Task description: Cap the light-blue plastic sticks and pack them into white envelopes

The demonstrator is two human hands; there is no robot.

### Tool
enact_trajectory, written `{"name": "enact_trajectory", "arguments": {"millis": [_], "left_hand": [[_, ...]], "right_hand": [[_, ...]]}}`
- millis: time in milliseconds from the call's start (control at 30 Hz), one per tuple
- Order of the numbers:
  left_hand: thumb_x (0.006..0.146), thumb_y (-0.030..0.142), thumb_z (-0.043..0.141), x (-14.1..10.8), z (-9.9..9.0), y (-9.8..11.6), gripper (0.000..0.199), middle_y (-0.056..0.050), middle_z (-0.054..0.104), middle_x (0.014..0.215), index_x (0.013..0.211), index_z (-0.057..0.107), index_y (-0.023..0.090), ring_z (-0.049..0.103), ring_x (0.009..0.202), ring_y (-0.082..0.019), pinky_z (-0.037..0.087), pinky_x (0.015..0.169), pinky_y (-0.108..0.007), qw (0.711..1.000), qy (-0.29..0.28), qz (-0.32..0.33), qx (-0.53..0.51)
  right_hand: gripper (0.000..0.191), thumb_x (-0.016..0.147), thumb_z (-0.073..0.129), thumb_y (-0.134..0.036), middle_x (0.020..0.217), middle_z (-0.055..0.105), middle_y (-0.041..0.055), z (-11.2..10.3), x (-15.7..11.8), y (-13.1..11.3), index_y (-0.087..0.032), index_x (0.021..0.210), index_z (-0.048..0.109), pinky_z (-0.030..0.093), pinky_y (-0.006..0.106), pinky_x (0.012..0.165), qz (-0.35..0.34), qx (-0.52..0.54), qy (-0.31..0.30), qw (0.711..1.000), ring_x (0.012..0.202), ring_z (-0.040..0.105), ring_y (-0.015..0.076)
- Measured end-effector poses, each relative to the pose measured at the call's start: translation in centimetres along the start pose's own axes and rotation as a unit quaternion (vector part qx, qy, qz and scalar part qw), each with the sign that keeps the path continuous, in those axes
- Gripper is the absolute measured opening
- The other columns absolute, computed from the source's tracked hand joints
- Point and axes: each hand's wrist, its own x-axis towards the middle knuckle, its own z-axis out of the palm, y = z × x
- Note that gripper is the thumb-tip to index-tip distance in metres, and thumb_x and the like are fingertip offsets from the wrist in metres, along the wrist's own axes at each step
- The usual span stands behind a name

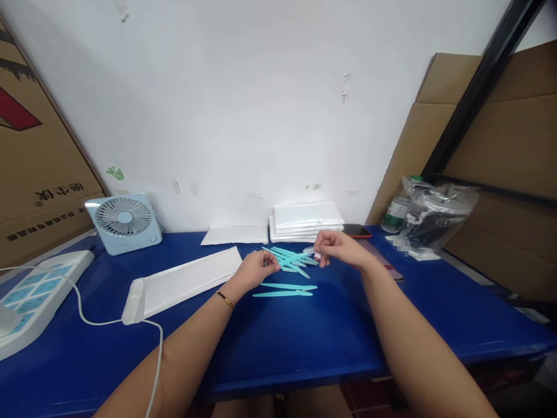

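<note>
Several slim turquoise sticks (297, 268) lie in a crossed pile on the blue table. Nearer the front edge, two more turquoise sticks (285, 294) lie side by side. My left hand (256, 270) is closed in a pinch on one end of a turquoise stick at the left of the pile. My right hand (331, 247) is closed over the pile's right side, its fingers on a small translucent cap (309, 250) at the other end of that stick. A small pale piece shows beneath the right fingers.
A white padded envelope (187, 283) lies left of my left hand. Stacked envelopes (307, 216) stand by the wall, with a phone (357, 231) beside them. A fan (126, 223), power strip (43, 299) and white cable are at left; a bagged item (439, 217) is at right.
</note>
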Motion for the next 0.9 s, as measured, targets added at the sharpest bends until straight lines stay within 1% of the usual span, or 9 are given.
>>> {"name": "enact_trajectory", "arguments": {"millis": [133,300,367,467,533,600,700,800,900], "left_hand": [[0.07,0.043,0.06,-0.1,-0.2,0.0,0.027,0.001,0.056,0.065,0.076,0.062,0.017,0.046,0.058,-0.012,0.033,0.052,-0.022,1.0,0.001,-0.002,-0.003],[0.071,0.044,0.059,0.1,0.3,0.0,0.029,0.0,0.059,0.068,0.079,0.062,0.016,0.048,0.059,-0.012,0.035,0.053,-0.023,1.0,-0.005,0.005,-0.014],[0.073,0.043,0.058,0.2,0.4,0.0,0.027,0.0,0.059,0.069,0.08,0.062,0.017,0.049,0.059,-0.013,0.036,0.053,-0.023,1.0,-0.003,0.003,0.01],[0.074,0.04,0.058,0.1,0.0,0.2,0.026,-0.003,0.062,0.081,0.088,0.063,0.019,0.054,0.07,-0.016,0.039,0.06,-0.025,0.996,0.028,0.013,0.082],[0.074,0.039,0.058,-0.3,-0.5,0.4,0.027,-0.004,0.061,0.093,0.093,0.064,0.021,0.055,0.08,-0.018,0.041,0.067,-0.027,0.992,0.035,0.043,0.116],[0.074,0.041,0.06,-0.7,-1.0,0.7,0.027,-0.003,0.061,0.095,0.092,0.065,0.023,0.055,0.082,-0.018,0.041,0.069,-0.026,0.989,-0.016,0.076,0.128],[0.071,0.041,0.063,-1.2,-1.0,0.9,0.025,-0.002,0.062,0.088,0.088,0.067,0.023,0.056,0.079,-0.018,0.039,0.065,-0.025,0.977,-0.109,0.11,0.144],[0.074,0.036,0.061,-1.4,-0.5,0.8,0.016,-0.002,0.062,0.083,0.082,0.067,0.023,0.055,0.073,-0.016,0.036,0.06,-0.024,0.967,-0.118,0.124,0.19],[0.081,0.033,0.051,-1.3,-0.1,0.8,0.018,-0.004,0.063,0.081,0.078,0.064,0.021,0.055,0.07,-0.016,0.035,0.06,-0.025,0.957,-0.101,0.14,0.232]], "right_hand": [[0.026,0.074,0.065,-0.038,0.063,0.066,0.0018,-0.4,-0.3,-0.2,-0.015,0.077,0.053,0.046,0.021,0.047,-0.005,0.002,0.017,1.0,0.054,0.066,0.0154],[0.028,0.075,0.063,-0.041,0.063,0.066,0.0019,1.2,0.4,0.2,-0.016,0.079,0.053,0.049,0.025,0.054,-0.011,0.01,-0.024,1.0,0.058,0.066,0.0165],[0.028,0.076,0.061,-0.042,0.065,0.066,0.0025,1.1,0.7,0.7,-0.016,0.082,0.054,0.05,0.027,0.057,-0.006,-0.012,-0.028,1.0,0.061,0.066,0.0168],[0.022,0.077,0.058,-0.038,0.069,0.066,0.0027,-0.4,0.8,2.1,-0.017,0.08,0.058,0.047,0.026,0.058,0.002,-0.149,0.052,0.987,0.061,0.063,0.0153],[0.013,0.075,0.059,-0.03,0.074,0.066,0.0031,-1.7,0.9,3.4,-0.018,0.078,0.063,0.045,0.026,0.061,0.012,-0.279,0.117,0.953,0.065,0.061,0.0157],[0.013,0.068,0.063,-0.023,0.08,0.067,0.004,-2.5,1.1,4.6,-0.019,0.08,0.066,0.044,0.026,0.065,0.02,-0.367,0.115,0.923,0.071,0.06,0.0175],[0.015,0.065,0.062,-0.017,0.084,0.067,0.0051,-2.6,1.7,5.9,-0.019,0.079,0.068,0.043,0.026,0.067,0.015,-0.428,0.075,0.9,0.075,0.059,0.0182],[0.009,0.068,0.058,-0.016,0.077,0.067,0.0052,-2.2,2.0,6.1,-0.018,0.073,0.066,0.042,0.025,0.064,0.029,-0.439,0.087,0.894,0.07,0.058,0.0167],[0.01,0.074,0.056,-0.024,0.071,0.064,0.0029,-2.1,1.6,5.2,-0.017,0.076,0.064,0.042,0.024,0.059,0.016,-0.373,0.107,0.922,0.063,0.057,0.0144]]}}
